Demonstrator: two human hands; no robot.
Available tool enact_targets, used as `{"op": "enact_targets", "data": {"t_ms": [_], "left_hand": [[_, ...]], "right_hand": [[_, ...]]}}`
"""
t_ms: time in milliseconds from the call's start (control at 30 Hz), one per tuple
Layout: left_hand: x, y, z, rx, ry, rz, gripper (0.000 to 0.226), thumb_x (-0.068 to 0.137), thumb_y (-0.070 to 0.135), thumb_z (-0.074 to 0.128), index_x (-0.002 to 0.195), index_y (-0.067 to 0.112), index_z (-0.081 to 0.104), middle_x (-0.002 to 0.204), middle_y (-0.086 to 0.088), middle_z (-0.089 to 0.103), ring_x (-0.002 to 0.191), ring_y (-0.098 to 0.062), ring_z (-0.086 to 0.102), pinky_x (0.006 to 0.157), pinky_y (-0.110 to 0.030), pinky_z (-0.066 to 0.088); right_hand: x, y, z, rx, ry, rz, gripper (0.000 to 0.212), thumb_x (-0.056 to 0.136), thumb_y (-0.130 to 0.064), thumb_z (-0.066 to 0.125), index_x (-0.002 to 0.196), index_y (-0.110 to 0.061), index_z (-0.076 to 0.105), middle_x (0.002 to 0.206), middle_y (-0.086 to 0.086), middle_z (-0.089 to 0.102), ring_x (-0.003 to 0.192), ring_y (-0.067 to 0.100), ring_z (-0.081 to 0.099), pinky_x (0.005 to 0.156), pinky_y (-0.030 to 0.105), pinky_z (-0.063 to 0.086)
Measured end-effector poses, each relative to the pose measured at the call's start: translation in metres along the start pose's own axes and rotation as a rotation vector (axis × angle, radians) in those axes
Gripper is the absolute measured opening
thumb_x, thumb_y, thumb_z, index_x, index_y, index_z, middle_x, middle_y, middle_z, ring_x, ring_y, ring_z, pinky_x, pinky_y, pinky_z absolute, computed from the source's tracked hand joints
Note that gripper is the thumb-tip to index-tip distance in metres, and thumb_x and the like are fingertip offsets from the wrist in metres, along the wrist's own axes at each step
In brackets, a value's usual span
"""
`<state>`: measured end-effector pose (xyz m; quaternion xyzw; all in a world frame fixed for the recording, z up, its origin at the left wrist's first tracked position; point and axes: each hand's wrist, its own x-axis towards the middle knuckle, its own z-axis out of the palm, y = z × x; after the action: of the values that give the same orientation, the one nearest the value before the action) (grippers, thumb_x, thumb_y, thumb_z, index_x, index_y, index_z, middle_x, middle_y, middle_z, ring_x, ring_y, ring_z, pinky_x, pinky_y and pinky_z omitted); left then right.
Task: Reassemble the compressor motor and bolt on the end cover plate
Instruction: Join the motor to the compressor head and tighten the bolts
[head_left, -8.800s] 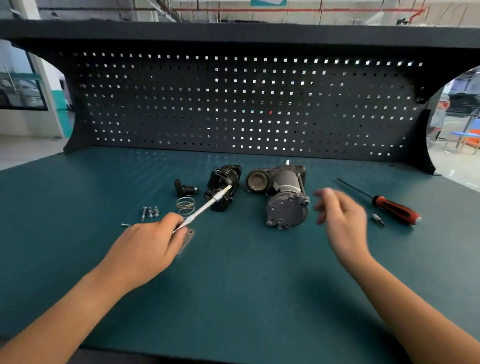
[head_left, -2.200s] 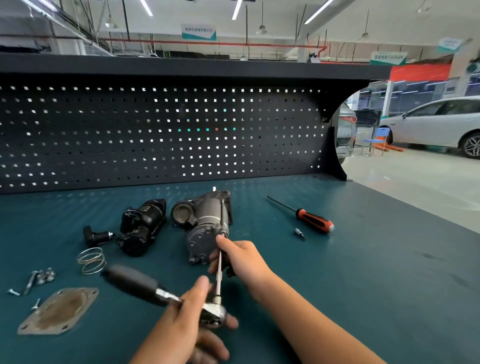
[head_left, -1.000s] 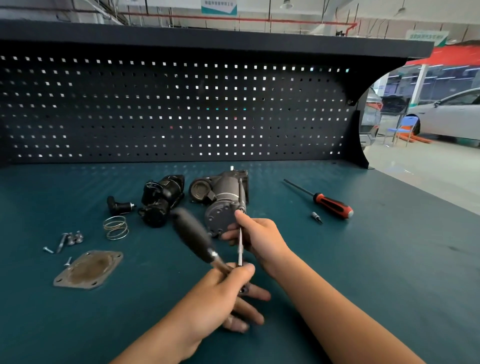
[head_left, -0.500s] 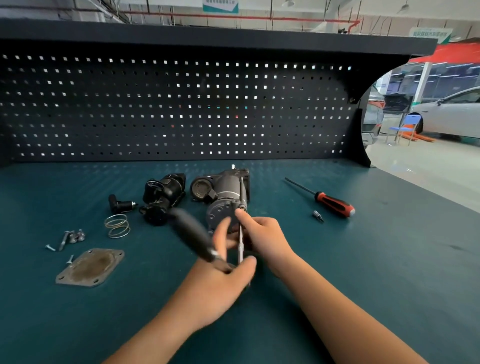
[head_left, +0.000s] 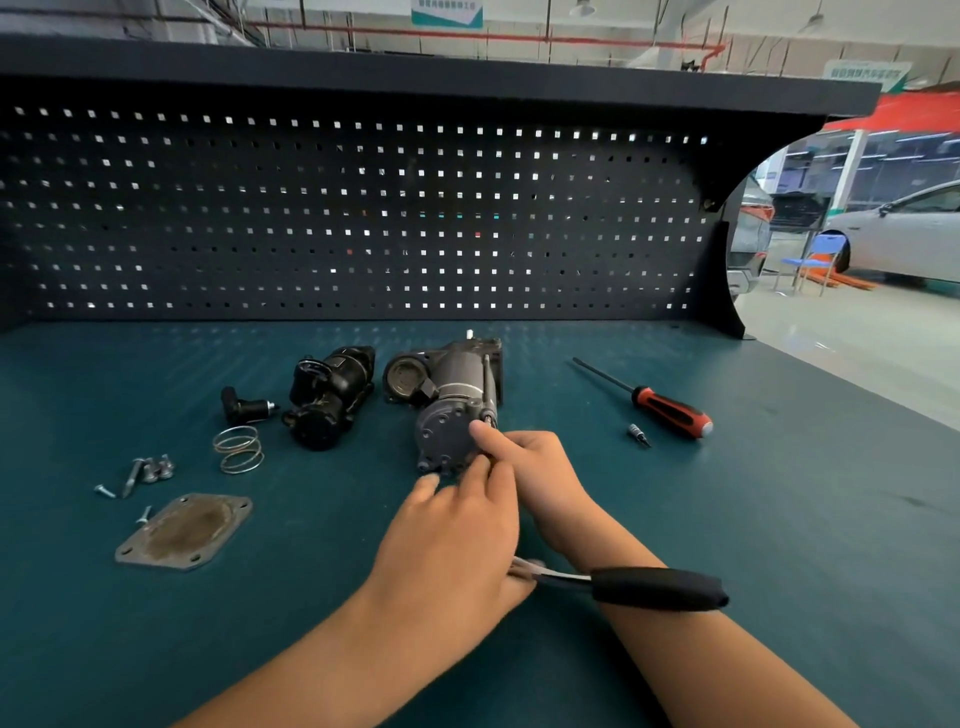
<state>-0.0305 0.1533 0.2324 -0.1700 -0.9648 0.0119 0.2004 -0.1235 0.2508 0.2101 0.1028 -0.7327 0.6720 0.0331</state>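
The grey compressor motor (head_left: 451, 415) lies mid-bench with its round end facing me. My left hand (head_left: 457, 540) grips the head of a ratchet wrench. The wrench's black handle (head_left: 658, 587) sticks out to the right across my right forearm. My right hand (head_left: 532, 467) pinches the ratchet's extension bar right at the long bolt on the motor's right side; my left hand hides most of the bar. The rusty end cover plate (head_left: 184, 531) lies flat at front left.
Left of the motor lie a black compressor part (head_left: 328, 399), a black elbow fitting (head_left: 240, 407), a wire spring (head_left: 239, 450) and several loose bolts (head_left: 148, 470). A red-handled screwdriver (head_left: 671, 411) and a small bit (head_left: 639, 434) lie to the right. A pegboard (head_left: 363, 218) closes the back.
The ratchet handle has swung from upper left of my hands round to the right, over my right forearm. My left hand moved up over the extension bar; the motor stayed put.
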Motion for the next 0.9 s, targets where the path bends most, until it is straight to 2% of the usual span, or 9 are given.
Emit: {"op": "enact_targets", "data": {"t_ms": [100,200,267,367,533,600,700,800,900], "left_hand": [[-0.013,-0.008,0.011,-0.571,-0.052,-0.145,0.074,0.089,0.046,0.052,0.145,0.037,0.004,0.153,0.023,0.006,0.123,-0.007,0.046,0.099,-0.023,0.038],[-0.017,-0.003,0.012,-1.403,0.002,-0.320,0.042,0.090,0.029,0.055,0.117,0.054,0.035,0.116,0.050,0.044,0.105,0.006,0.057,0.081,-0.015,0.050],[-0.015,-0.002,0.009,-1.745,0.073,-0.516,0.020,0.093,0.028,0.048,0.105,0.043,0.053,0.089,0.041,0.062,0.090,-0.004,0.068,0.066,-0.026,0.058],[-0.015,-0.006,0.003,-2.091,0.081,-0.753,0.020,0.093,0.027,0.048,0.100,0.020,0.065,0.083,0.009,0.074,0.073,-0.021,0.072,0.050,-0.033,0.057],[-0.022,-0.002,-0.001,-2.470,-0.235,-1.018,0.039,0.093,0.035,0.047,0.108,0.000,0.052,0.082,-0.024,0.068,0.048,-0.026,0.065,0.038,-0.032,0.052],[-0.022,-0.001,0.000,-2.459,-0.278,-1.009,0.036,0.086,0.029,0.054,0.106,-0.001,0.055,0.071,-0.021,0.067,0.041,-0.020,0.060,0.035,-0.027,0.050],[-0.020,0.000,0.002,-2.160,-0.261,-0.903,0.016,0.081,0.013,0.061,0.096,0.008,0.059,0.055,-0.009,0.057,0.036,-0.013,0.052,0.034,-0.020,0.045],[-0.017,-0.005,0.001,-1.676,-0.214,-0.660,0.023,0.087,0.010,0.058,0.101,0.028,0.055,0.053,-0.002,0.054,0.039,-0.012,0.048,0.039,-0.021,0.041],[-0.013,-0.014,0.001,-0.937,-0.166,-0.367,0.026,0.086,0.035,0.056,0.106,0.036,0.041,0.065,0.008,0.056,0.056,-0.006,0.055,0.056,-0.021,0.043]], "right_hand": [[0.000,-0.002,0.004,0.080,-0.042,0.061,0.040,0.092,-0.026,0.057,0.055,-0.010,0.058,0.048,-0.002,0.055,0.045,0.008,0.051,0.052,0.021,0.040],[0.000,-0.003,0.005,0.128,-0.056,0.097,0.038,0.093,-0.026,0.055,0.059,-0.010,0.059,0.049,-0.003,0.056,0.046,0.007,0.050,0.052,0.020,0.037],[-0.001,-0.003,0.003,0.147,-0.097,0.118,0.036,0.094,-0.027,0.052,0.064,-0.011,0.063,0.053,-0.005,0.063,0.048,0.005,0.055,0.058,0.021,0.040],[-0.004,-0.005,0.003,0.161,-0.143,0.138,0.035,0.096,-0.031,0.048,0.071,-0.013,0.065,0.061,-0.002,0.069,0.055,0.005,0.061,0.070,0.024,0.043],[-0.004,-0.007,0.002,0.156,-0.153,0.170,0.033,0.096,-0.034,0.046,0.076,-0.013,0.062,0.066,-0.001,0.071,0.068,0.015,0.059,0.082,0.033,0.040],[-0.004,-0.007,0.002,0.162,-0.156,0.172,0.034,0.096,-0.034,0.045,0.076,-0.013,0.062,0.067,-0.001,0.071,0.073,0.017,0.058,0.081,0.033,0.039],[-0.004,-0.006,0.001,0.177,-0.171,0.176,0.035,0.097,-0.034,0.043,0.077,-0.013,0.062,0.069,0.000,0.072,0.077,0.019,0.058,0.081,0.033,0.039],[-0.004,-0.005,0.002,0.165,-0.179,0.176,0.039,0.098,-0.035,0.041,0.078,-0.011,0.064,0.068,0.000,0.071,0.073,0.015,0.062,0.077,0.027,0.043],[-0.003,-0.005,0.006,0.116,-0.105,0.173,0.046,0.098,-0.032,0.044,0.072,0.001,0.065,0.057,0.001,0.064,0.055,0.009,0.060,0.059,0.014,0.044]]}}
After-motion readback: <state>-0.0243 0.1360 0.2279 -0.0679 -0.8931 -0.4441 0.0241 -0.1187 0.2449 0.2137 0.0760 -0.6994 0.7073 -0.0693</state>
